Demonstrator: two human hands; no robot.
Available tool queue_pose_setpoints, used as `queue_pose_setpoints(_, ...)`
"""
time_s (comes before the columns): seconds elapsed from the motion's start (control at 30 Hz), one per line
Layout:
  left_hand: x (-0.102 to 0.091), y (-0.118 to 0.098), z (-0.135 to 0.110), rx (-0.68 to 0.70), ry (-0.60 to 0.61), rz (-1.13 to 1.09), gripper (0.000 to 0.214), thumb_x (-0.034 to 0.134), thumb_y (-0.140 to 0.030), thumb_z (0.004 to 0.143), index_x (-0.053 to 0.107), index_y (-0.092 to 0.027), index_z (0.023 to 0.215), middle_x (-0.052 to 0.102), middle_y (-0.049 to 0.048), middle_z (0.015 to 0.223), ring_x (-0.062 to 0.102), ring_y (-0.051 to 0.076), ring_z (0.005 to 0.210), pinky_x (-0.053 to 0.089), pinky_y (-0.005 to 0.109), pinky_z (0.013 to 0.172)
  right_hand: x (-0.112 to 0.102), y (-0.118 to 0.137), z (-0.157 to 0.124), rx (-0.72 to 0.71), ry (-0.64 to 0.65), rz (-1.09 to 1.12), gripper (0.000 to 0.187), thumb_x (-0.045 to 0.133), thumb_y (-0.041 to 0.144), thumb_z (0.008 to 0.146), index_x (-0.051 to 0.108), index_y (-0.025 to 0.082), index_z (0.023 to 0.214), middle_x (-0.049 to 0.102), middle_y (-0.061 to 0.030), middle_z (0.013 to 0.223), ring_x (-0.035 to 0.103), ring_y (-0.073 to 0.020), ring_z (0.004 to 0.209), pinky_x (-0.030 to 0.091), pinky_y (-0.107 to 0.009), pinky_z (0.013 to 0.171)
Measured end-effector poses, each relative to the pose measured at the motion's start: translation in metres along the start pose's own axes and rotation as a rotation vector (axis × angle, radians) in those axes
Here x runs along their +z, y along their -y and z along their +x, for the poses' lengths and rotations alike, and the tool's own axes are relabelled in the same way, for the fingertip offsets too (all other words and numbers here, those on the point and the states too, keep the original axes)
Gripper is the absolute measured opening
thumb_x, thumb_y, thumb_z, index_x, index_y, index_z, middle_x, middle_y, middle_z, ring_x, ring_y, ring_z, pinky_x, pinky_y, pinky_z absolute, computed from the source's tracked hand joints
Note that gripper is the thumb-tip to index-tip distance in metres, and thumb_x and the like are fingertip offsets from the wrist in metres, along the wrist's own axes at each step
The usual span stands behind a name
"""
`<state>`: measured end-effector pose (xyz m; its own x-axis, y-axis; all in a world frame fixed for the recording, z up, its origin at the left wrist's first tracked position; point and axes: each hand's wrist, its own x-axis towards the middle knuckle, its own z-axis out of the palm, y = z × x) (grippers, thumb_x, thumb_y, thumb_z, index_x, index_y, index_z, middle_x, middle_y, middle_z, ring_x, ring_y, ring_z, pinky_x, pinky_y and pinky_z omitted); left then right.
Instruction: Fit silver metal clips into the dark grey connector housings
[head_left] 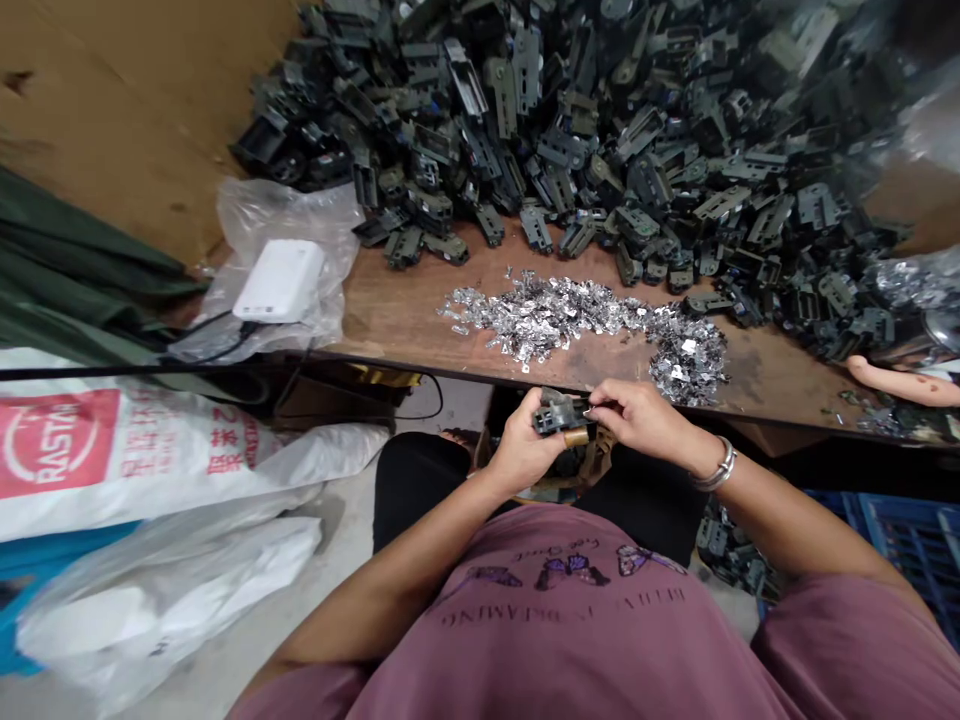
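My left hand point(523, 443) is wrapped round a dark plastic housing point(556, 412), holding it just off the table's front edge. A brass-coloured cylinder point(576, 437) shows at the housing's lower side. Pinched fingers of my right hand point(634, 418) meet the housing's right end, gripping something too small to make out. Beyond my hands, a heap of small shiny metal clips point(559, 315) lies spread on the brown table point(397, 310). A large pile of similar dark plastic housings point(555, 150) covers the back of the table.
At left a white power bank point(281, 280) with a cable lies on clear plastic. Printed white sacks point(172, 440) stand below it. Another person's arm point(904, 383) reaches in at right. Blue crates point(907, 545) and more housings point(735, 550) sit low on the right.
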<state>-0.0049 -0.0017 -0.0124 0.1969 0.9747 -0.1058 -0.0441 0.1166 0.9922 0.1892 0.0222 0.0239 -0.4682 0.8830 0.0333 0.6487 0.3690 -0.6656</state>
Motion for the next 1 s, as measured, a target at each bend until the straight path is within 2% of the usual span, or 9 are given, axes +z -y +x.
queue_pose_setpoints(0.1, 0.000, 0.001, -0.003, -0.029, 0.072, -0.072, 0.044, 0.084, -0.029, 0.061, 0.058, -0.019, 0.095, 0.070, 0.0043, 0.100, 0.065, 0.017, 0.087, 0.051, 0.031, 0.084, -0.010, -0.001, -0.004, 0.089, 0.049, 0.144, 0.003, 0.068, 0.023, 0.081, 0.065, 0.022, 0.082, 0.067, 0.0039, 0.069, 0.060, -0.0115, 0.060, 0.044, -0.024, 0.059)
queue_pose_setpoints(0.17, -0.001, 0.002, -0.005, -0.050, 0.086, -0.084, 0.045, 0.085, -0.030, 0.060, 0.058, -0.019, 0.095, 0.070, 0.0056, 0.102, 0.066, 0.018, 0.088, 0.051, 0.031, 0.085, -0.015, 0.000, -0.010, 0.075, 0.036, 0.151, 0.004, 0.069, 0.025, 0.081, 0.067, 0.023, 0.083, 0.069, 0.0034, 0.071, 0.061, -0.0120, 0.060, 0.046, -0.024, 0.058)
queue_pose_setpoints(0.33, -0.005, 0.002, -0.007, -0.064, 0.063, -0.021, 0.041, 0.084, -0.030, 0.060, 0.056, -0.019, 0.088, 0.068, 0.0026, 0.089, 0.063, 0.016, 0.079, 0.051, 0.029, 0.078, -0.004, 0.007, -0.027, -0.169, -0.113, -0.023, 0.014, 0.055, 0.021, 0.090, 0.068, 0.024, 0.092, 0.073, -0.0040, 0.088, 0.068, -0.0171, 0.079, 0.055, -0.031, 0.072)
queue_pose_setpoints(0.5, -0.005, 0.000, -0.010, -0.078, 0.121, 0.027, 0.041, 0.083, -0.030, 0.060, 0.060, -0.019, 0.091, 0.069, 0.0029, 0.089, 0.063, 0.017, 0.080, 0.051, 0.030, 0.078, 0.016, 0.003, -0.030, -0.273, -0.091, -0.043, 0.021, 0.049, 0.016, 0.090, 0.068, 0.023, 0.095, 0.074, -0.0060, 0.088, 0.069, -0.0179, 0.078, 0.057, -0.032, 0.070)
queue_pose_setpoints(0.6, -0.007, 0.000, -0.011, -0.098, 0.084, 0.020, 0.044, 0.085, -0.034, 0.059, 0.060, -0.019, 0.092, 0.071, 0.0042, 0.091, 0.065, 0.017, 0.080, 0.052, 0.030, 0.078, 0.021, 0.000, -0.029, -0.125, -0.218, 0.165, 0.014, 0.056, 0.021, 0.090, 0.069, 0.023, 0.094, 0.075, -0.0041, 0.086, 0.070, -0.0162, 0.072, 0.057, -0.030, 0.068)
queue_pose_setpoints(0.7, -0.012, 0.001, -0.012, -0.041, 0.038, 0.012, 0.047, 0.085, -0.036, 0.060, 0.060, -0.018, 0.095, 0.073, 0.0071, 0.098, 0.068, 0.019, 0.083, 0.054, 0.032, 0.080, 0.027, 0.000, -0.029, 0.169, -0.392, 0.554, 0.015, 0.065, 0.032, 0.086, 0.068, 0.021, 0.096, 0.075, -0.0052, 0.087, 0.069, -0.0153, 0.066, 0.054, -0.026, 0.056)
queue_pose_setpoints(0.77, -0.014, 0.003, -0.014, 0.052, 0.028, 0.039, 0.046, 0.085, -0.035, 0.062, 0.060, -0.018, 0.097, 0.074, 0.0093, 0.102, 0.070, 0.020, 0.087, 0.055, 0.033, 0.082, 0.033, 0.003, -0.027, 0.332, -0.346, 0.821, 0.027, 0.072, 0.040, 0.080, 0.068, 0.019, 0.096, 0.075, -0.0054, 0.081, 0.067, -0.0149, 0.061, 0.049, -0.022, 0.047)
queue_pose_setpoints(0.87, -0.016, 0.012, -0.016, 0.201, 0.061, 0.100, 0.039, 0.081, -0.030, 0.068, 0.059, -0.019, 0.100, 0.074, 0.0115, 0.109, 0.070, 0.022, 0.095, 0.055, 0.034, 0.085, 0.045, 0.009, -0.022, 0.469, -0.223, 1.111, 0.035, 0.079, 0.043, 0.071, 0.071, 0.016, 0.093, 0.071, -0.0034, 0.072, 0.060, -0.0117, 0.053, 0.042, -0.020, 0.041)
queue_pose_setpoints(1.0, -0.016, 0.023, -0.016, 0.308, 0.086, 0.100, 0.037, 0.077, -0.024, 0.073, 0.059, -0.020, 0.105, 0.071, 0.0130, 0.118, 0.067, 0.024, 0.109, 0.052, 0.038, 0.094, 0.059, 0.014, -0.015, 0.547, -0.247, 1.362, 0.036, 0.084, 0.037, 0.062, 0.071, 0.018, 0.090, 0.068, -0.0005, 0.075, 0.048, -0.0066, 0.047, 0.033, -0.018, 0.037)
